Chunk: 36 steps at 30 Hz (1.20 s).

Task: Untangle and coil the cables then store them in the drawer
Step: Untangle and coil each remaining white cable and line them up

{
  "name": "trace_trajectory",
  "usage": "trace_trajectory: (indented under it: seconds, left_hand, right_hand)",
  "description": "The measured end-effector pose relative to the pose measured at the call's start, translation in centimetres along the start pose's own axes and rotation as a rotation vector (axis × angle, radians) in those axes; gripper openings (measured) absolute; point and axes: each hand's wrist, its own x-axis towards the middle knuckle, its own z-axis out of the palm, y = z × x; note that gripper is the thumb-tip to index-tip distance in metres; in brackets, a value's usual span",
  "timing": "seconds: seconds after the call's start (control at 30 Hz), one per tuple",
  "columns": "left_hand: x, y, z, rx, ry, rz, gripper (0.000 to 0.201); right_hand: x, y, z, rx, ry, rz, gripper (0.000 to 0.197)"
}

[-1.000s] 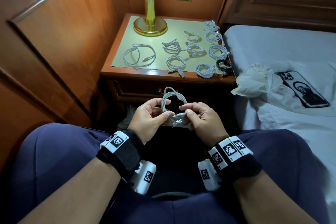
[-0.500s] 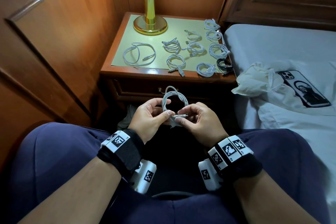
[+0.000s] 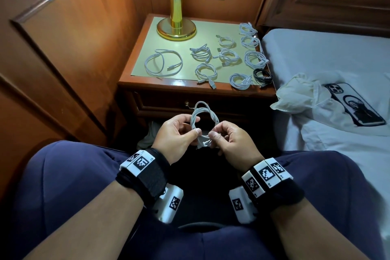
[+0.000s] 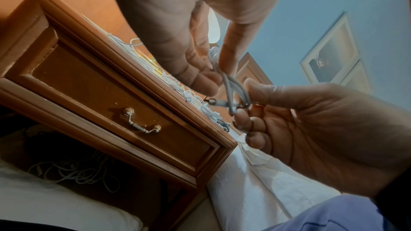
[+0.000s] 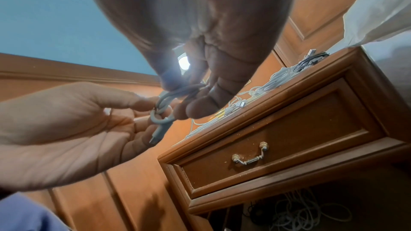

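A white cable [image 3: 203, 115] wound into a small coil stands upright between my hands, above my lap. My left hand [image 3: 195, 125] pinches the coil's lower left side between thumb and fingers. My right hand [image 3: 215, 133] pinches the loose end at the coil's bottom; the wrist views show that end of the cable [image 5: 165, 104] looped around the bundle, its plug [image 4: 219, 102] sticking out. The drawer [image 3: 168, 106] of the nightstand [image 3: 147, 84] is closed, its metal handle [image 4: 142, 126] hanging. Several coiled white cables [image 3: 205, 70] and a black one [image 3: 262, 75] lie on top.
A looser white cable [image 3: 163, 62] lies at the nightstand's left, and a brass lamp base [image 3: 176, 29] stands at the back. Tangled cables [image 5: 311, 215] sit in the open space under the drawer. The bed [image 3: 316, 53] on the right carries a plastic bag [image 3: 299, 95] and a phone [image 3: 354, 104].
My right hand's fingers have worked the cable's loose end around the bottom of the coil and drawn back slightly right. The left hand keeps the same hold.
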Motion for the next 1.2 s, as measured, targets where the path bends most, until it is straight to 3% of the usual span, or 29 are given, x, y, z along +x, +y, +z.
trace_trajectory:
  seconds: [0.13, 0.23, 0.4, 0.63, 1.0, 1.2]
  left_hand:
    - [0.2, 0.0, 0.1, 0.036, 0.008, -0.009, 0.021]
    - [0.4, -0.3, 0.1, 0.108, 0.033, -0.029, 0.008]
    - [0.3, -0.2, 0.3, 0.029, -0.047, -0.170, 0.004]
    - [-0.1, 0.0, 0.4, -0.095, -0.079, -0.145, 0.003]
    - [-0.5, 0.4, 0.3, -0.180, -0.057, -0.091, 0.007]
    - [-0.4, 0.3, 0.2, -0.148, -0.032, -0.107, 0.007]
  right_hand:
    - [0.0, -0.2, 0.6, 0.017, 0.019, 0.006, 0.010]
    - [0.0, -0.2, 0.7, 0.002, 0.044, -0.015, 0.009]
    - [-0.2, -0.4, 0.3, 0.015, 0.088, -0.054, 0.007]
    - [0.1, -0.1, -0.1, 0.052, 0.169, -0.053, 0.011]
    - [0.2, -0.3, -0.2, 0.332, 0.202, 0.063, 0.036]
    - [0.6, 0.0, -0.2, 0.490, 0.167, 0.155, 0.028]
